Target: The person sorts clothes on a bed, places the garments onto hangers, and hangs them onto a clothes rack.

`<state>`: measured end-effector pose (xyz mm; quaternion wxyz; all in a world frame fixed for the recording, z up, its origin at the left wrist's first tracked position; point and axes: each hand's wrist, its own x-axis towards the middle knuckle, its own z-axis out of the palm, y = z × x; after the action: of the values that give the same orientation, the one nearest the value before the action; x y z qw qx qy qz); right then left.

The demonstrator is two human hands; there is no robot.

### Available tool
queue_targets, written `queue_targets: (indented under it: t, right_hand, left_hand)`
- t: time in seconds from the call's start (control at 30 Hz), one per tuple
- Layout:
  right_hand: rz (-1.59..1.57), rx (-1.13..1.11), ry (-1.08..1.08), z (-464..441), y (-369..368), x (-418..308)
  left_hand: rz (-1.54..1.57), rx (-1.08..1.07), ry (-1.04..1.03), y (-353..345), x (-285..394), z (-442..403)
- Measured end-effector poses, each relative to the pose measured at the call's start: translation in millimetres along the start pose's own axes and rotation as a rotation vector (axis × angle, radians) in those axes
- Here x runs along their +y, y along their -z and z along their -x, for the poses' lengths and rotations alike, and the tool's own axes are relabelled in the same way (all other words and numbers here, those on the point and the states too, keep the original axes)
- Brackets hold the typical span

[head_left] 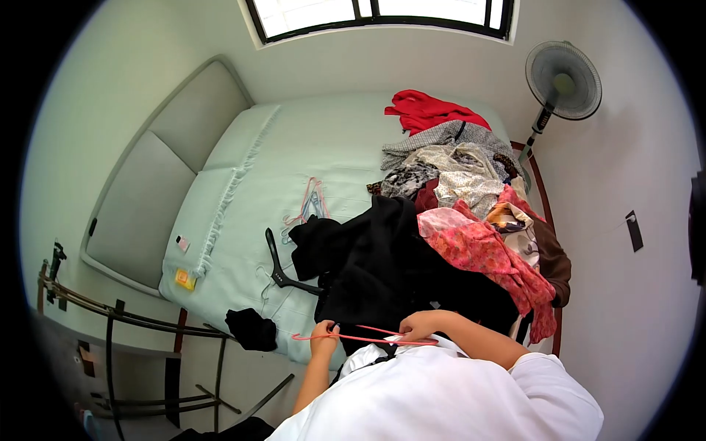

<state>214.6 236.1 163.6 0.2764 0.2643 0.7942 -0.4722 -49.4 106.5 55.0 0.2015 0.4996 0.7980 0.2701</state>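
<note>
A pink clothes hanger (368,338) lies level in front of my white shirt, its hook pointing left. My left hand (324,341) is closed around it near the hook. At the other end, my right hand (425,324) has its fingers curled down onto the hanger; the fingertips are partly hidden. Black cloth (375,287) spreads over the bed just beyond both hands. Below the hanger there is a bit of white and black fabric (364,358), and I cannot tell whether it hangs on it.
Clothes pile up on the bed's right side, including a pink floral garment (478,250) and a red one (434,110). A black hanger (283,268), pink and blue hangers (312,202) and a small black cloth (251,329) lie left. A metal rack (110,353) and a fan (563,81) flank the bed.
</note>
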Motion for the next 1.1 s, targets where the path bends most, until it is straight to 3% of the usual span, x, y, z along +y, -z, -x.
queue_targets:
  t: [0.07,0.17,0.3,0.4,0.47,0.53,0.8,0.87,0.93,1.1]
  right_hand:
    - [-0.023,0.007,-0.004,9.3,4.2,-2.3]
    - [-0.013,0.050,-0.039,1.5,-4.8,-5.0]
    - [0.051,0.231,-0.080,-17.5,-26.8,-2.4]
    - [0.065,0.354,-0.104,-26.6,-35.6,3.5]
    - [0.067,0.386,-0.106,-27.9,-34.9,4.3]
    - [0.048,0.387,-0.100,-23.9,-33.8,4.0]
    - [-0.005,0.371,-0.007,-32.6,-34.7,21.1]
    - [-0.048,0.350,-0.011,-33.5,-36.1,23.4]
    - [-0.111,0.326,-0.041,-32.3,-35.1,25.9]
    - [-0.126,0.243,-0.096,-27.1,-31.2,24.9]
  left_hand:
    - [0.133,-0.003,0.151,-4.4,-10.8,3.4]
    - [0.206,-0.008,0.203,-14.3,-22.8,3.5]
    - [0.367,0.078,0.123,-33.5,-37.9,0.3]
    - [0.117,0.096,0.169,-40.2,-74.7,5.9]
    - [0.092,0.033,0.243,-46.5,-106.2,7.7]
    - [0.266,-0.023,0.439,-49.2,-117.2,12.8]
    - [0.446,0.007,0.313,-89.7,-142.5,-24.1]
    - [0.353,0.130,0.298,-100.9,-142.3,-35.1]
    - [0.329,0.118,0.443,-98.7,-145.0,-40.0]
    - [0.524,0.181,0.318,-87.7,-139.5,-49.5]
